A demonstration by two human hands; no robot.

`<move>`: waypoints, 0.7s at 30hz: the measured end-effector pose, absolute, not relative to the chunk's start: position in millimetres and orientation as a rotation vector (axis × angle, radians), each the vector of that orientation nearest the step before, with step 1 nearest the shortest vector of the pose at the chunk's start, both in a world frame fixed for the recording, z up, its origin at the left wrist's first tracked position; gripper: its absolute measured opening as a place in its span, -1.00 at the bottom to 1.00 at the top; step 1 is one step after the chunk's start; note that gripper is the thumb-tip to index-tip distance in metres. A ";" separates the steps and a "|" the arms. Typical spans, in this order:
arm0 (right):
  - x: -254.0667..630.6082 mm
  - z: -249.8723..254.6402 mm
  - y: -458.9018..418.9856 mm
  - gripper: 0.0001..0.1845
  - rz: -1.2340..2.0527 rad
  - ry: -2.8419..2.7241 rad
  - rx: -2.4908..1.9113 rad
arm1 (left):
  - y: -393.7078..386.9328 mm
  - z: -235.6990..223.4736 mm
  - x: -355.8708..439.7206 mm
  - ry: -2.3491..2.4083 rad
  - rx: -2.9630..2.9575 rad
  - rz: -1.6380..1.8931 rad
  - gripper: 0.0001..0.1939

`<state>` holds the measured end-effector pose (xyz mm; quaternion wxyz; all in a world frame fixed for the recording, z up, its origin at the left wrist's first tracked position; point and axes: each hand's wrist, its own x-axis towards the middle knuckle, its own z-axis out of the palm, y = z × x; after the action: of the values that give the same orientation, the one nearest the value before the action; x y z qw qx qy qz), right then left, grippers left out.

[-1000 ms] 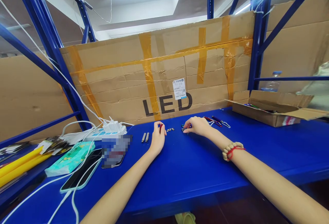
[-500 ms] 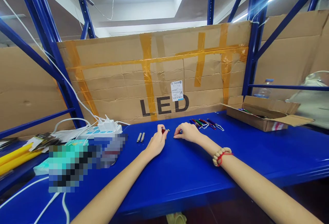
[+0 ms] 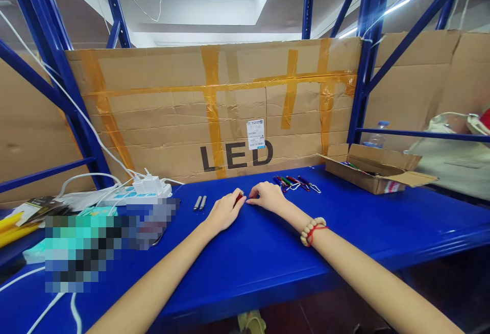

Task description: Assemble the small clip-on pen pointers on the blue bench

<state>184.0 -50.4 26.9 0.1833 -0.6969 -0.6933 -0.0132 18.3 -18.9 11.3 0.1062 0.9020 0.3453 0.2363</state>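
Note:
My left hand (image 3: 223,211) rests on the blue table (image 3: 268,257) with its fingers closed round a small red object (image 3: 239,197). My right hand (image 3: 268,197) sits just to its right, fingertips pinched and touching the left hand's fingertips; what they pinch is too small to make out. A beaded bracelet with a red cord (image 3: 312,231) is on my right wrist. Two small silver cylinders (image 3: 199,203) lie left of my left hand. A cluster of coloured keychain pieces with clips (image 3: 294,183) lies behind my right hand.
A taped cardboard sheet marked LED (image 3: 229,114) stands at the back. An open cardboard box (image 3: 373,170) sits at the right, a white power strip with cables (image 3: 133,193) at the left. Blue rack posts (image 3: 362,68) frame the table.
My right hand left the keychain cluster and came left to meet my left hand. The small silver pieces between the hands are no longer visible. The view shifted right.

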 end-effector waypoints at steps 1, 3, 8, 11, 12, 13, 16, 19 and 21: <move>184.0 27.3 -50.9 -0.79 -0.041 -1.934 -1.983 | -19.8 11.7 18.3 1.010 2.703 0.678 -0.74; 184.3 27.6 -51.6 -0.79 -0.051 -1.904 -2.004 | -20.4 11.5 18.4 0.980 2.767 0.665 -0.75; 185.4 26.3 -50.9 -0.80 -0.060 -1.874 -2.033 | -20.9 11.0 18.3 0.949 2.833 0.676 -0.76; 185.6 26.8 -51.0 -0.77 -0.070 -1.829 -2.053 | -22.0 11.7 17.8 0.958 2.858 0.669 -0.76; 185.5 27.2 -51.4 -0.77 -0.069 -1.815 -2.055 | -22.4 11.9 17.6 0.961 2.869 0.664 -0.76; 185.2 27.6 -52.0 -0.77 -0.060 -1.808 -2.052 | -22.7 12.1 17.4 0.964 2.879 0.659 -0.76; 183.3 27.8 -54.5 -0.81 0.007 -1.826 -2.026 | -23.3 12.4 17.2 0.975 2.902 0.646 -0.75; 180.4 25.9 -56.3 -0.84 0.066 -1.865 -2.000 | -23.5 12.4 17.3 0.978 2.918 0.639 -0.74; 178.8 24.0 -56.5 -0.83 0.090 -1.878 -1.989 | -23.5 12.3 17.3 0.976 2.925 0.639 -0.74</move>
<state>178.8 -56.5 24.0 0.2009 -0.7120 -0.6721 0.0323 17.3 -23.5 12.3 -0.0037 0.9288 0.3099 0.2030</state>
